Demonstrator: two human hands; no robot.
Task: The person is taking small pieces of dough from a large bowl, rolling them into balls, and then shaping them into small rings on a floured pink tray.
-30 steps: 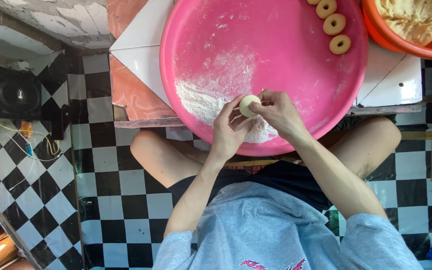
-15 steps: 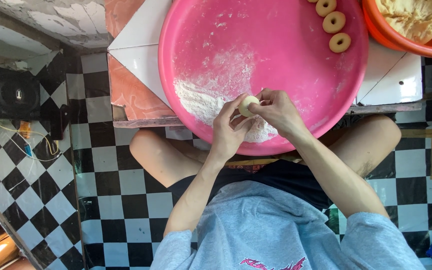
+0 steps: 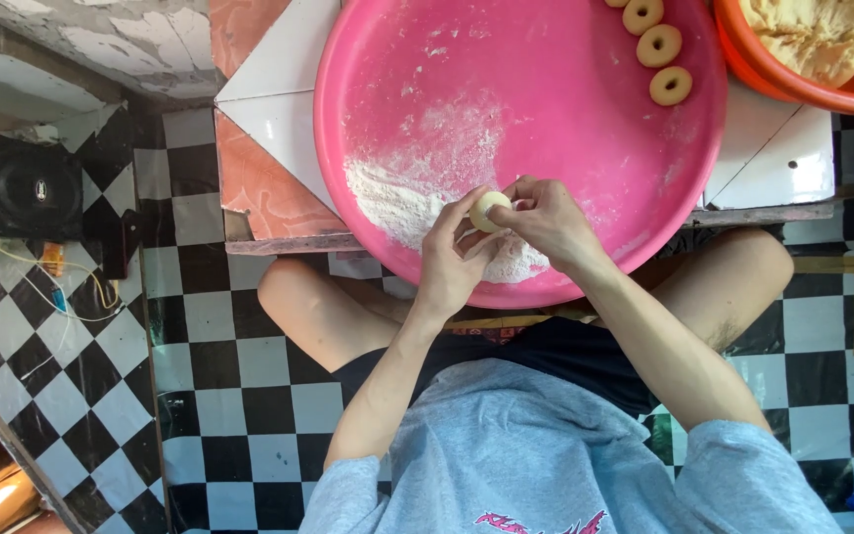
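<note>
A: Dough [image 3: 490, 209] is sitting pinched between your two hands, just above the flour [image 3: 417, 193] at the near edge of the pink tray [image 3: 565, 119]. Your left hand [image 3: 452, 262] is cupping it from below with the fingers curled shut around it, and your right hand [image 3: 546, 220] is closing thumb and fingertips on its far side.

B: So how should I be working it?

A: Judging by the three rings [image 3: 658, 46] lying at the far rim, you're shaping another of the same. Keep pressing evenly from both sides so the piece is staying round, and keep turning it over the flour so anything that drops is landing in the tray, not on your lap. Light pressure looks wise; soft dough is likely tearing if squeezed hard.

B: Is anything changing from a second ago?

A: Hardly. Both hands are staying at the same spot over the flour, with the piece still held between them. The rings and the orange bowl [image 3: 793, 89] of dough beside the tray aren't moving at all
</note>
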